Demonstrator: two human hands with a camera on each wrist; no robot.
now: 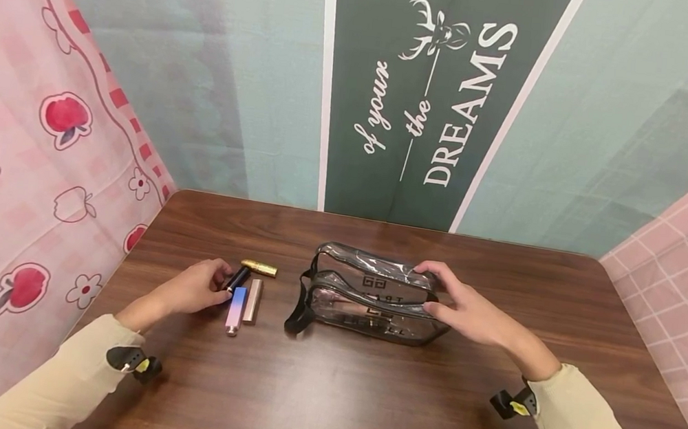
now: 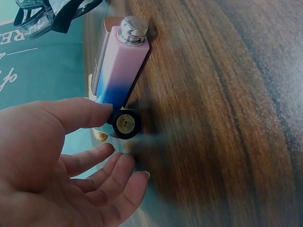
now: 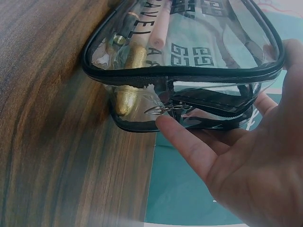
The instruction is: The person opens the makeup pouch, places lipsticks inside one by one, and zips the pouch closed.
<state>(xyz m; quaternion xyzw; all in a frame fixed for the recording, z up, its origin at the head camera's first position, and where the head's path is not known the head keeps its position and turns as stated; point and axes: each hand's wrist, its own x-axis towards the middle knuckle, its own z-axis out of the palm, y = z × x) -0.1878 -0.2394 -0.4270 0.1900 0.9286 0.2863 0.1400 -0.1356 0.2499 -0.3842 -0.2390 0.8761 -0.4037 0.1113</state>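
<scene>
Left hand [image 1: 196, 288]: laid at the near end of the black tube, which is touched by the thumb; the fingers are bent loosely, and whether the tube is actually gripped cannot be told.
Black tube [image 1: 238, 279]: lying slanted on the table [image 1: 314, 391], left of the bag and well apart from it; its round end is seen in the left wrist view.
Gold tube [image 1: 259, 268]: lying at the far end of the black tube; whether the two touch cannot be told.
Blue-pink tube [image 1: 237, 309]: lying just beside the black tube, its silver end turned toward the person.
Rose tube [image 1: 253, 301]: lying close along the right side of the blue-pink tube.
Right hand [image 1: 465, 312]: curled about the right end of the bag, which is held between thumb and fingers; the zip pull [image 3: 155, 110] is met by the thumb tip.
Bag [image 1: 382, 304]: clear, dark-edged, set on the table right of the tubes; a gold piece [image 3: 135, 61] and a pink stick [image 3: 160, 35] are seen inside.
Strap [image 1: 299, 310]: hung at the bag's left end.
Backdrop [image 1: 395, 199]: printed with "DREAMS" and a deer's head.
</scene>
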